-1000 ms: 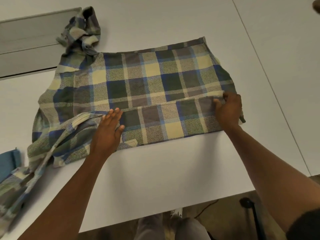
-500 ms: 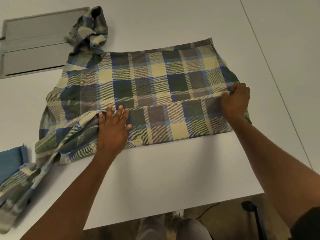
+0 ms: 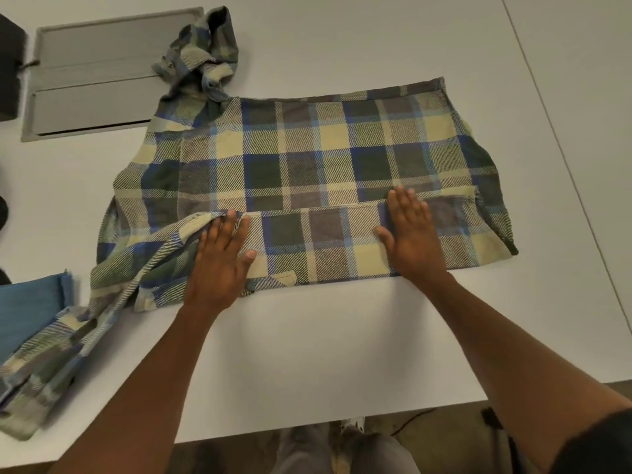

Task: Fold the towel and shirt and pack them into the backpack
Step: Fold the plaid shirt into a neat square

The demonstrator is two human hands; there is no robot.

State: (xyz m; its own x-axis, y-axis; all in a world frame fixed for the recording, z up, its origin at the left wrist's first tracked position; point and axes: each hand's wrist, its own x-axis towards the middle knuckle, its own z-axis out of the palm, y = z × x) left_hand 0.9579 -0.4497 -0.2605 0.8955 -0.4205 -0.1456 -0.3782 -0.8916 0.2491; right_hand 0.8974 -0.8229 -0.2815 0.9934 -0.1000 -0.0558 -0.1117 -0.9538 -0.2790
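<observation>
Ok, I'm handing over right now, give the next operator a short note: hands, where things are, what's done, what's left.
Left hand: flat, pressing the shirt's near folded strip by the sleeve.
Right hand: flat, pressing the same strip further right.
Shirt: spread on the table, near edge folded up over the body. One sleeve trails off to the near left, the other is bunched at the far left corner.
Towel: blue, at the left edge, partly under the trailing sleeve; whether it is folded cannot be told.
Backpack: not identifiable in view.
Done: first shirt fold.
Left: sleeves, remaining folds, then packing both.
</observation>
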